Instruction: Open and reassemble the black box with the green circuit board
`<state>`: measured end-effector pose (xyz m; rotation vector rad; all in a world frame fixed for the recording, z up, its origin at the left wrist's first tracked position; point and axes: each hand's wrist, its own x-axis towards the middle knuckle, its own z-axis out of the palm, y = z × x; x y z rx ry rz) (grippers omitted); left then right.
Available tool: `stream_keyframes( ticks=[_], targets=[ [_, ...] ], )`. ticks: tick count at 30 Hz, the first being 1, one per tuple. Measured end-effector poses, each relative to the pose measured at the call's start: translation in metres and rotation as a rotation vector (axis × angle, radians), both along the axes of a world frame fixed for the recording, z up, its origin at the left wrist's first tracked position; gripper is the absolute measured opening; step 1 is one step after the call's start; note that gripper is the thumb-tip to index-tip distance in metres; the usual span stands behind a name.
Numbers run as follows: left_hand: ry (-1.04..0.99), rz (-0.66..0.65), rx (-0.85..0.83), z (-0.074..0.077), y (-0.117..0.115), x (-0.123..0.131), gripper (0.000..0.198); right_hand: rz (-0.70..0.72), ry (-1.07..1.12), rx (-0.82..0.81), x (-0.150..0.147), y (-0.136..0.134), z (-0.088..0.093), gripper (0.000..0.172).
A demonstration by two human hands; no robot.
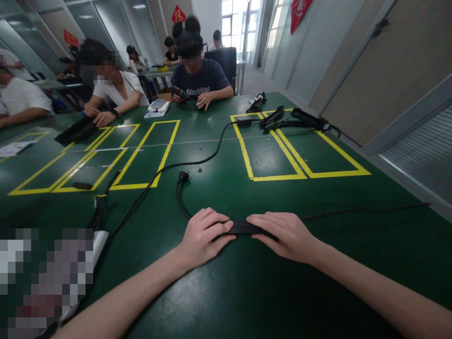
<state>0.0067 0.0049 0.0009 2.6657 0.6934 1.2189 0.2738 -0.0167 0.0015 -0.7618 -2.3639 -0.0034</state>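
A flat black power adapter (pixel 244 227) lies level between my hands, just over the green tabletop. My left hand (pixel 205 236) pinches one end, thumb below and fingers on top. At the other end my right hand (pixel 286 236) grips it the same way. The adapter's middle shows; both ends are hidden by my fingers. From behind my left hand a black cord curves up to a plug (pixel 183 176) lying on the table. Another thin black cable (pixel 367 209) runs from behind my right hand toward the table's right edge.
Yellow tape rectangles (pixel 278 178) mark the green table (pixel 212 301). A long black cable (pixel 183 164) crosses it to a small black block (pixel 244 122). Black tools (pixel 300 118) lie at the far right. A blurred-out item (pixel 52 282) is near left. Co-workers (pixel 203 77) sit opposite.
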Motion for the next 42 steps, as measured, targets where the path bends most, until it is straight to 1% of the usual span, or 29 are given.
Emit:
stream_keyframes(
  ticks=[2, 4, 7, 10, 13, 15, 17, 20, 22, 24, 27, 29, 31, 34, 37, 40, 42],
  targets=[
    [-0.019, 0.004, -0.028, -0.001, 0.0, 0.0, 0.013, 0.003, 0.021, 0.017, 0.0, -0.001, 0.001, 0.024],
    [-0.014, 0.042, -0.068, -0.002, 0.0, 0.0, 0.022, 0.007, 0.032, 0.034, 0.001, -0.001, 0.002, 0.024],
    [0.049, 0.083, -0.103, -0.003, 0.0, -0.001, 0.033, 0.007, 0.027, 0.062, 0.001, -0.001, 0.003, 0.023],
    [0.096, 0.057, -0.107, -0.001, 0.001, -0.001, 0.028, 0.006, 0.019, 0.054, 0.002, -0.001, 0.003, 0.021],
    [0.1, 0.046, -0.103, 0.002, 0.001, -0.001, 0.027, -0.01, 0.002, 0.01, 0.001, -0.001, 0.002, 0.023],
    [0.098, 0.045, -0.091, 0.003, 0.001, -0.001, 0.027, -0.026, -0.016, -0.035, 0.0, -0.001, 0.001, 0.026],
    [0.105, 0.053, -0.086, 0.003, 0.0, -0.001, 0.028, -0.026, -0.022, -0.108, 0.0, -0.002, 0.001, 0.026],
    [0.115, 0.067, -0.076, 0.001, 0.0, -0.001, 0.03, -0.025, -0.001, -0.272, 0.001, -0.002, -0.001, 0.021],
    [0.097, 0.092, -0.055, 0.001, 0.0, -0.001, 0.031, -0.048, 0.034, -0.396, 0.002, -0.002, -0.002, 0.023],
    [0.062, 0.14, -0.024, 0.003, 0.0, -0.002, 0.035, -0.096, 0.112, -0.516, 0.005, -0.002, -0.002, 0.028],
    [0.003, 0.223, 0.04, 0.005, -0.001, -0.004, 0.041, -0.201, 0.299, -0.706, 0.01, 0.002, 0.004, 0.034],
    [-0.027, 0.241, 0.064, 0.005, -0.001, -0.005, 0.041, -0.272, 0.434, -0.811, 0.016, 0.007, 0.011, 0.041],
    [-0.036, 0.222, 0.053, 0.004, 0.0, -0.005, 0.039, -0.34, 0.565, -0.87, 0.024, 0.013, 0.017, 0.049],
    [-0.026, 0.174, 0.024, 0.003, 0.001, -0.005, 0.038, -0.426, 0.754, -0.923, 0.038, 0.022, 0.024, 0.055],
    [-0.027, 0.141, 0.004, 0.003, 0.002, -0.005, 0.036, -0.451, 0.93, -0.926, 0.052, 0.028, 0.028, 0.046],
    [-0.029, 0.12, -0.02, 0.003, 0.002, -0.005, 0.035, -0.449, 1.046, -0.877, 0.065, 0.034, 0.034, 0.041],
    [-0.028, 0.105, -0.037, 0.003, 0.003, -0.004, 0.033, -0.473, 1.115, -0.846, 0.074, 0.038, 0.037, 0.039]
  ],
)
